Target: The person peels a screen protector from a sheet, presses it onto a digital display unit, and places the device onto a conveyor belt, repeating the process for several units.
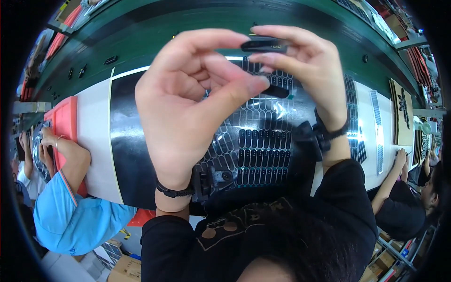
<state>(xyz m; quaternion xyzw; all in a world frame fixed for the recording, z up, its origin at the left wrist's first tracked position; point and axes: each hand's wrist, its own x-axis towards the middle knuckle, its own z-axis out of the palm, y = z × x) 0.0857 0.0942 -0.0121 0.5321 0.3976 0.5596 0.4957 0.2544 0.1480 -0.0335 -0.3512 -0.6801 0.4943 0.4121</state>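
Note:
My right hand (317, 58) pinches a small black oblong device (264, 45) between thumb and fingers, up in front of me. My left hand (181, 98) is closed just left of it, its index fingertip at the device's left end. At my left thumb tip is a thin dark oval piece (277, 91) with a teal tab, apparently gripped against a finger that is partly hidden. Below both hands, clear sheets with rows of black oval pieces (263, 157) lie on a black mat (131, 136). Some oval slots in the sheets look vacated.
Beyond the mat runs a green conveyor belt (141, 42) with a few small dark parts (111, 60) on it. A red bin (63, 117) and a co-worker in blue (66, 207) are at left. Another co-worker in black (399, 207) works at right, near a brown board (400, 113).

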